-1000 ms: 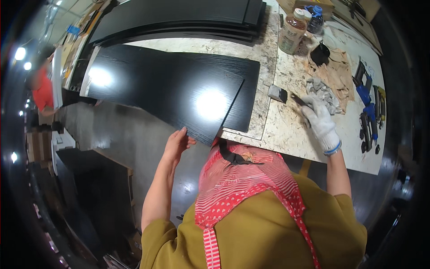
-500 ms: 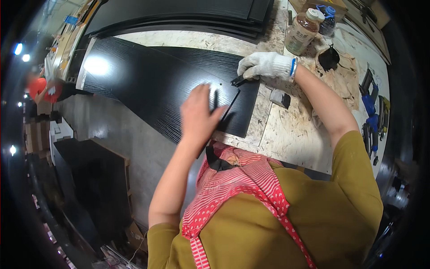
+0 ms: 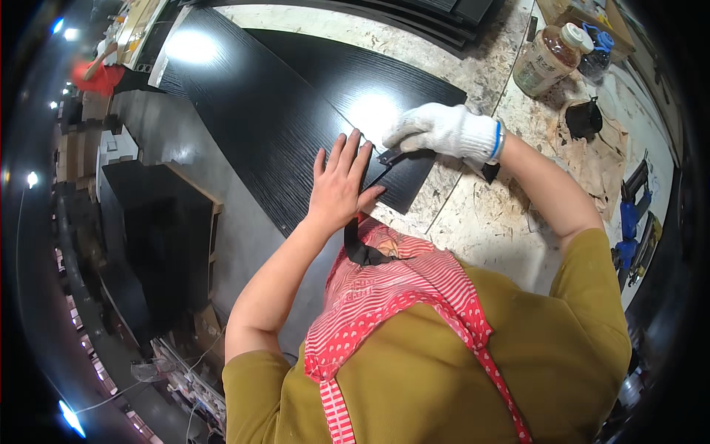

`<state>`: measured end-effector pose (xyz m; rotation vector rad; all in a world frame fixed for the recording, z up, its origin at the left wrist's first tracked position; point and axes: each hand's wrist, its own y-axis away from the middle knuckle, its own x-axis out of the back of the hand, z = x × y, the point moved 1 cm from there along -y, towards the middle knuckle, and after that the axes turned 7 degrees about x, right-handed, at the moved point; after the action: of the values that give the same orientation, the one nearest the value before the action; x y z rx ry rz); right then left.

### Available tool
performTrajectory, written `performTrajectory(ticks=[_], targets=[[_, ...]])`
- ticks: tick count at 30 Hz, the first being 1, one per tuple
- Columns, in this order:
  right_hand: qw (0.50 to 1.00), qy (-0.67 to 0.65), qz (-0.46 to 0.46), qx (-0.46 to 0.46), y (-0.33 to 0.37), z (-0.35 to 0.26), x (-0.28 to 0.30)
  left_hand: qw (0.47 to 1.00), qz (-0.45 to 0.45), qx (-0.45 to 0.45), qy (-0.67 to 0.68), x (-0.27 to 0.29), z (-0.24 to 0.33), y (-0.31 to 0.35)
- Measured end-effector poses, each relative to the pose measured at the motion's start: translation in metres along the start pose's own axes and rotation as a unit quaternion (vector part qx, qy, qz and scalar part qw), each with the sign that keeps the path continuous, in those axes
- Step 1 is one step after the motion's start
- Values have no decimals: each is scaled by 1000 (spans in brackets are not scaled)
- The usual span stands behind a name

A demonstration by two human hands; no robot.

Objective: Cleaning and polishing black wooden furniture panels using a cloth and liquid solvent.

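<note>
My bare left hand (image 3: 340,181) lies flat on a long black wood-grain board (image 3: 251,103), fingers spread, near its right end. In a white knit glove, my right hand (image 3: 447,133) is closed around a small dark tool (image 3: 390,156), whose exact kind I cannot make out. The tool's tip is at the right end edge of that board, close to my left fingers. Under it, at an angle, lies a second black board (image 3: 421,185). Part of a dark block (image 3: 489,172) shows just below the glove.
Stacked black boards (image 3: 436,18) lie at the far side of the stained white worktable (image 3: 481,214). To the right are a brown-liquid bottle (image 3: 547,63), a blue-capped bottle (image 3: 597,55), a black cup (image 3: 584,118) and blue tools (image 3: 630,214). A person in red (image 3: 100,78) is far left.
The view has shifted, so the table sits farther up and right. My left hand has settled flat on the board, while my right hand has brought the tool to the board's end edge.
</note>
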<state>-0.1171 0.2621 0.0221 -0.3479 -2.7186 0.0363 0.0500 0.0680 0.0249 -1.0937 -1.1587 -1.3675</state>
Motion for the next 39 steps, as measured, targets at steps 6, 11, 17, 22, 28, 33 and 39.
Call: performTrajectory(ticks=[6,11,17,22,28,33,39], targets=[[998,29,-51,-17,-21,-4,5,999,13,25,28,-3,1,-2],[994,-27,-86,-58,-25,-2,7,998,23,32,43,-2,0,-1],[990,40,-131,-27,-35,-4,8,998,13,33,45,-1,-1,-1],[990,41,-133,-34,-34,-14,13,998,11,37,47,-1,0,-2],[986,0,-154,-69,-31,-7,10,998,6,39,42,-2,-2,-2],[995,-55,-55,66,-23,15,13,998,4,40,43,-2,0,-2],[996,40,-58,60,-30,11,-5,999,10,37,27,1,2,-2]])
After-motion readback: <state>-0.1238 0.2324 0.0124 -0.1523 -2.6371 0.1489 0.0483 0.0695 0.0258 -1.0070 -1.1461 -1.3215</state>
